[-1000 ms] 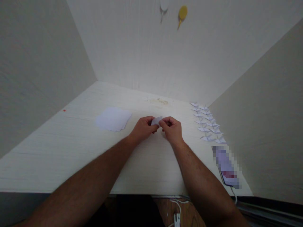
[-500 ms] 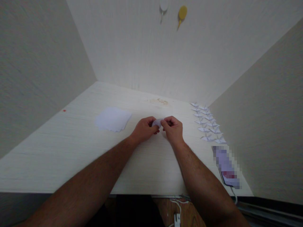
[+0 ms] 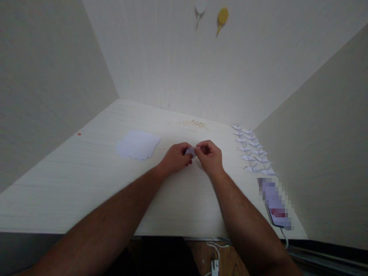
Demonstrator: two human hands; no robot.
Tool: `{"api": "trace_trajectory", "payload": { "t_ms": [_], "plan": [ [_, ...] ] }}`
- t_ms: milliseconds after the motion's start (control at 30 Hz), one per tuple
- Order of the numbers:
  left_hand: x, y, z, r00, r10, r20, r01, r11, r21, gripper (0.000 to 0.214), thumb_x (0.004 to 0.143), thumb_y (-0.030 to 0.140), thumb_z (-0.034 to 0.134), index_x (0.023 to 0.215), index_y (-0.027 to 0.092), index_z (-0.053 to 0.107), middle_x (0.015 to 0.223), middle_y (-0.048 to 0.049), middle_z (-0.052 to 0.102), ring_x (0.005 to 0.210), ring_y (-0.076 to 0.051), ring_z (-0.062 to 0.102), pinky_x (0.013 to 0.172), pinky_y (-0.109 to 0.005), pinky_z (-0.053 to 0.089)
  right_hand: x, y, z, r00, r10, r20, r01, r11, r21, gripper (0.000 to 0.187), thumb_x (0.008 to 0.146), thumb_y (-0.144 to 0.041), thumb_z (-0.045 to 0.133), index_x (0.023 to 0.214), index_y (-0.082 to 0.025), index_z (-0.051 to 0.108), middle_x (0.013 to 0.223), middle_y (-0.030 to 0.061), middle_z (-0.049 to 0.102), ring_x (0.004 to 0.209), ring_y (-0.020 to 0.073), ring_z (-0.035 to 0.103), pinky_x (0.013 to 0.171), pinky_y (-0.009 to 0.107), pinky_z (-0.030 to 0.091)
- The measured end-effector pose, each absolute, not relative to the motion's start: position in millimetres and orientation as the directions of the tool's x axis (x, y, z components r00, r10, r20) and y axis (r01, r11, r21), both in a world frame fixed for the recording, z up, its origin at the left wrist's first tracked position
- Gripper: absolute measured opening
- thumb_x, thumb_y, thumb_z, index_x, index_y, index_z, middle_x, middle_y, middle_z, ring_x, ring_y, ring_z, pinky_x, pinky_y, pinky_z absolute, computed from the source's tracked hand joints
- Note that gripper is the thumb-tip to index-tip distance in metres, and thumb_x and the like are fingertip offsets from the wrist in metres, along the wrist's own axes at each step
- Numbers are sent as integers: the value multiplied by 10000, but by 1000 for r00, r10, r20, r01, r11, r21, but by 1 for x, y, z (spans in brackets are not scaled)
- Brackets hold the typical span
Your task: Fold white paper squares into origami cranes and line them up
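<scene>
left hand [image 3: 175, 158] and right hand [image 3: 211, 157] pinch one paper [image 3: 190, 151] over the bench [image 3: 178, 209]; uneven pulling, i judge, could tear or miscrease it.

Central paper [image 3: 190, 151] is pale lilac; sheets [image 3: 137, 144] at nine o'clock, white; hook [image 3: 222, 16] at one o'clock, yellow; tabletop [image 3: 178, 207], streaked white.

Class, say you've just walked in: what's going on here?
A person holds a small piece of paper over the table, pinched by the left hand and the right hand. A fanned stack of white paper lies to the left. To the right, folded paper shapes, rather like birds, sit in two rows, with what looks like a phone nearer the person.
</scene>
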State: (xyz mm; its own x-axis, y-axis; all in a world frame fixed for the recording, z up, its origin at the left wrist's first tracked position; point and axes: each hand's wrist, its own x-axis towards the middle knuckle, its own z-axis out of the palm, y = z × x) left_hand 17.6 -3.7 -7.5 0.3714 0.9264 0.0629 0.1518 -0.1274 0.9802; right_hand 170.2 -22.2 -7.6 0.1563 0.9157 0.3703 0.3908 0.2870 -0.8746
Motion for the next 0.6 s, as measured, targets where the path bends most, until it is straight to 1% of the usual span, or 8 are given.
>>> {"api": "trace_trajectory", "payload": {
  "t_ms": [100,167,233,333,433,533,600],
  "plan": [
    [16,-5,-7,367,924,109,211,-197,957,149,768,229,605,889,164,664,576,17,627,484,-102,559,485,-199,420,172,-22,-6,88,910,405,477,318,-819,100,748,-291,661,779,-197,672,586,-35,573,521,99,488,519,232,397],
    [17,-5,-8,355,926,126,185,-201,962,217,794,253,592,984,174,661,619,9,655,512,-109,585,510,-206,439,172,-22,-6,70,915,398,497,314,-809,91,749,-278,652,770,-195,683,573,-36,568,510,98,483,509,232,386],
    [18,-4,-10,346,930,127,163,-193,967,231,808,259,580,1011,181,657,629,5,665,525,-117,607,524,-213,453,172,-21,-8,78,921,381,488,298,-820,97,754,-279,641,770,-199,693,540,-46,545,484,94,464,491,229,367],
    [19,-3,-12,342,934,108,147,-166,975,224,794,224,578,997,182,663,635,3,667,534,-126,631,533,-220,472,173,-20,-11,85,932,352,419,287,-861,113,756,-275,633,793,-213,720,517,-53,534,464,92,443,473,226,349],
    [19,-1,-12,350,933,85,101,-128,987,227,775,190,583,984,173,670,662,0,673,523,-116,626,519,-218,482,176,-19,-12,54,946,320,319,287,-903,145,758,-267,621,833,-230,740,548,-43,567,483,95,465,480,228,361],
    [19,0,-11,378,923,75,38,-97,995,247,768,180,604,1002,165,680,647,4,668,507,-103,606,493,-207,476,179,-19,-10,30,953,301,231,286,-930,144,751,-255,609,808,-230,738,570,-36,588,501,100,497,493,234,379],
    [19,0,-10,391,918,70,9,-80,997,293,768,177,619,1054,156,678,627,8,661,499,-98,594,487,-204,475,180,-20,-8,30,957,288,198,277,-940,135,740,-240,604,780,-222,731,561,-36,590,499,102,510,496,237,386]
  ]
}}
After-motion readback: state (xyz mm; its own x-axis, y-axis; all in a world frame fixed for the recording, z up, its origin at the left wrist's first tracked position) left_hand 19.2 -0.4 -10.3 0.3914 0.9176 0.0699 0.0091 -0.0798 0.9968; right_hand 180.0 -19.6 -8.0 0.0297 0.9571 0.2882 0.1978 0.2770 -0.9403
